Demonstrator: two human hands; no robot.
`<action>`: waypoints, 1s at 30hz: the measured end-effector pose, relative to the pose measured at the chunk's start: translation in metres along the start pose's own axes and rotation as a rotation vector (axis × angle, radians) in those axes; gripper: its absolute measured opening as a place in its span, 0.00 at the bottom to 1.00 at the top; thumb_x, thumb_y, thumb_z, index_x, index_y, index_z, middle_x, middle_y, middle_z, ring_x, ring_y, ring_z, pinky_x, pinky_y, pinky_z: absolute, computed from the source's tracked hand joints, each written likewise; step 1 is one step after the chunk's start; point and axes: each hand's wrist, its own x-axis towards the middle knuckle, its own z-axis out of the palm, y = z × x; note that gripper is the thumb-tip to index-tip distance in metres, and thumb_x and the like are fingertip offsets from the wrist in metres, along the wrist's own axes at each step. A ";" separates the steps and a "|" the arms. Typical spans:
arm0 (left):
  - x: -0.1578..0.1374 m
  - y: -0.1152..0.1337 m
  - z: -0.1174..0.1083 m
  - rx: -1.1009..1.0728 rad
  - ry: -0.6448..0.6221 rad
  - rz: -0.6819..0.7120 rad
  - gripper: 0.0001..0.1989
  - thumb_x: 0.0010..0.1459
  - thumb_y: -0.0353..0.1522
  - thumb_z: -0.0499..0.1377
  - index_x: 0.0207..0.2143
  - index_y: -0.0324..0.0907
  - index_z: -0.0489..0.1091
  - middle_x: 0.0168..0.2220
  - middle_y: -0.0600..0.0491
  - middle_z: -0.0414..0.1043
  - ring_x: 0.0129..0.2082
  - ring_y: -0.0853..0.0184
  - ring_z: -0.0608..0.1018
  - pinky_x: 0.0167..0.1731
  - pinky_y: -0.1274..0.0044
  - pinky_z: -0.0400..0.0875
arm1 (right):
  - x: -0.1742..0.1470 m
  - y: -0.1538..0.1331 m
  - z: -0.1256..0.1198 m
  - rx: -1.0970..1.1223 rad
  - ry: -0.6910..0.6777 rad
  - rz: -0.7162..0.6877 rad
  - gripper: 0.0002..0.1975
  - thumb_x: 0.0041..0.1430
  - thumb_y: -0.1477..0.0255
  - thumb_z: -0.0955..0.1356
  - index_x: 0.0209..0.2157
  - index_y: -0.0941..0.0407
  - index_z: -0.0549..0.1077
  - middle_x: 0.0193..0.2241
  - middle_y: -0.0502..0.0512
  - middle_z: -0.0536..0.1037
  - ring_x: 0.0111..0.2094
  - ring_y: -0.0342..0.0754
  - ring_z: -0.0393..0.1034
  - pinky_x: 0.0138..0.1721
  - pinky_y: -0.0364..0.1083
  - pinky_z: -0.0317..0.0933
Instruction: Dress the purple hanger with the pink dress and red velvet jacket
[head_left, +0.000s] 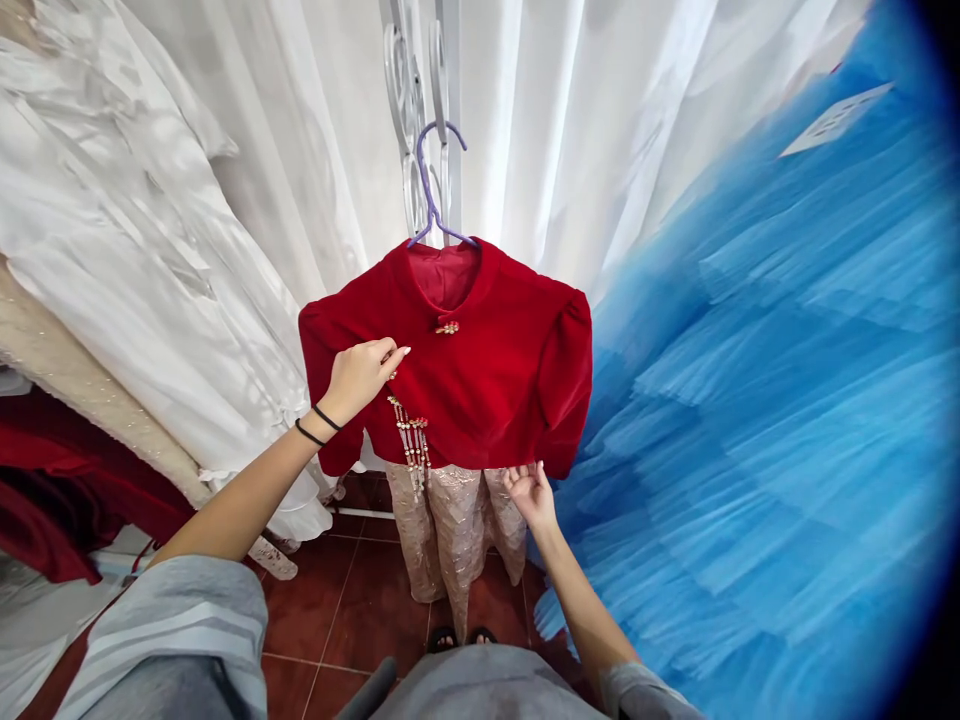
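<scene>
A red velvet jacket (487,390) with a stand collar and puffed sleeves hangs on a purple hanger (429,190). My left hand (364,375) is closed in a pinch at the jacket's front, by a small ornament mostly hidden under the fingers. Below it dangles a beaded tassel trim (412,445). A gold clasp (448,328) sits under the collar. At the lower hem, my right hand (531,493) is palm up, its fingers loosely bent and apart, the tips touching or very near the edge. A pinkish patterned skirt (457,530) hangs beneath the jacket.
Blue tulle (750,400) fills the right side, with a white tag (836,118) on it. White satin garments (150,250) hang at the left, above dark red cloth (67,470). White curtain (540,120) and a white metal stand (405,90) are behind. The floor (352,600) is red tile.
</scene>
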 end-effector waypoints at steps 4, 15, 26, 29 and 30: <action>0.001 -0.002 -0.003 0.121 0.008 0.054 0.22 0.68 0.45 0.43 0.35 0.42 0.70 0.34 0.49 0.78 0.36 0.62 0.79 0.27 0.75 0.55 | 0.010 0.001 -0.011 0.015 0.022 0.061 0.11 0.49 0.64 0.73 0.26 0.53 0.69 0.27 0.46 0.77 0.30 0.41 0.73 0.37 0.43 0.69; 0.005 0.003 -0.014 0.102 -0.054 0.034 0.19 0.68 0.43 0.46 0.38 0.42 0.71 0.37 0.47 0.77 0.38 0.59 0.78 0.28 0.75 0.57 | -0.033 0.099 0.105 -0.304 -0.421 0.579 0.26 0.38 0.79 0.76 0.43 0.57 0.74 0.45 0.58 0.79 0.37 0.45 0.76 0.39 0.45 0.69; -0.002 0.002 -0.018 0.133 -0.025 0.031 0.20 0.69 0.42 0.43 0.42 0.42 0.70 0.39 0.48 0.76 0.39 0.62 0.78 0.27 0.75 0.56 | -0.028 0.131 0.165 -0.451 -0.246 0.455 0.12 0.57 0.64 0.69 0.29 0.56 0.66 0.24 0.48 0.75 0.25 0.39 0.70 0.27 0.39 0.67; -0.003 0.004 -0.021 0.148 0.008 0.049 0.20 0.69 0.42 0.42 0.40 0.42 0.69 0.38 0.49 0.76 0.38 0.63 0.78 0.27 0.75 0.55 | -0.043 0.110 0.146 -0.511 -0.304 0.535 0.11 0.54 0.67 0.72 0.33 0.59 0.70 0.29 0.55 0.79 0.24 0.43 0.73 0.24 0.43 0.69; -0.004 0.004 -0.022 0.138 0.021 0.062 0.20 0.69 0.42 0.43 0.40 0.42 0.69 0.38 0.49 0.76 0.38 0.63 0.78 0.27 0.75 0.56 | -0.050 0.102 0.139 -0.534 -0.337 0.564 0.12 0.51 0.69 0.73 0.35 0.60 0.72 0.31 0.58 0.80 0.24 0.46 0.74 0.23 0.44 0.68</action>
